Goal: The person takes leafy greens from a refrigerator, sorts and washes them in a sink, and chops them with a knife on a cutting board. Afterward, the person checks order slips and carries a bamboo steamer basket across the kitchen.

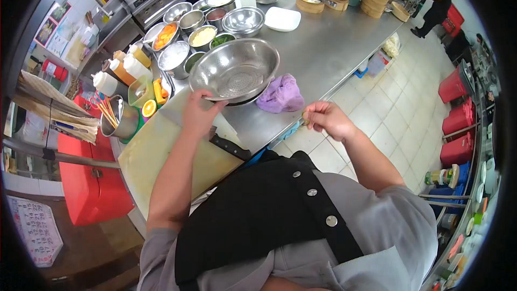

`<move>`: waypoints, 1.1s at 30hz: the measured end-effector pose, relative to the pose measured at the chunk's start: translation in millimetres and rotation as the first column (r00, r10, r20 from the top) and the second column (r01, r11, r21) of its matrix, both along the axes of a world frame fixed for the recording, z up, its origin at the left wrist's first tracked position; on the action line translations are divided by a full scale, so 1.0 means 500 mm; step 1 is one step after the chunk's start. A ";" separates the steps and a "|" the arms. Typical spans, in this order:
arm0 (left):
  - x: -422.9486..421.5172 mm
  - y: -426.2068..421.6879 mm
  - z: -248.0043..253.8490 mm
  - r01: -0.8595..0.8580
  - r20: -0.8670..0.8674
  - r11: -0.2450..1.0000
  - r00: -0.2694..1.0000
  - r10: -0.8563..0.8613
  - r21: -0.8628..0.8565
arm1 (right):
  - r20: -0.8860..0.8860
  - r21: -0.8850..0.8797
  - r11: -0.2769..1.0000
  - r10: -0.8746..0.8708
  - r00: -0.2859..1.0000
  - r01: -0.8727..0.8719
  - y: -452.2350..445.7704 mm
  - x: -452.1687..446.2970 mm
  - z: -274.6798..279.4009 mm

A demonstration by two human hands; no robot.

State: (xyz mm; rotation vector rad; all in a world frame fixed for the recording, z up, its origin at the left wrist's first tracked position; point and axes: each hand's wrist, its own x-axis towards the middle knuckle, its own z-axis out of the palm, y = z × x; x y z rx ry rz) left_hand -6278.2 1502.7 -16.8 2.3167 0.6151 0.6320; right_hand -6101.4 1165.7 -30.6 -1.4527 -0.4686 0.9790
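Observation:
My left hand is closed on the near rim of a perforated steel colander, which is tilted toward me over the counter. Just right of the colander lies a crumpled purple cloth. Past the counter's edge, my right hand has its fingers pinched together; a small greenish bit seems to show at the fingertips, too small to name. A black-handled knife rests on the pale cutting board, below my left hand. Part of its blade is hidden by that hand.
Steel bowls and containers of chopped food crowd the counter's far left. Squeeze bottles, an orange half and a utensil pot stand left. A white dish and bamboo steamers sit farther back. A person stands far right.

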 end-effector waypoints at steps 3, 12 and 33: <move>-0.020 -0.012 0.042 -0.084 0.071 0.995 0.994 0.080 0.048 | 0.188 0.035 0.999 -0.017 0.982 0.011 0.034 0.066 0.032; -0.096 0.009 0.134 -0.257 0.315 0.965 0.913 0.260 -0.051 | 0.734 0.073 0.986 0.048 0.677 -0.149 0.372 0.162 0.091; -0.139 0.114 0.048 -0.035 -0.014 0.999 0.999 0.036 0.015 | 0.936 -0.146 0.967 0.068 0.345 0.207 0.121 0.046 0.020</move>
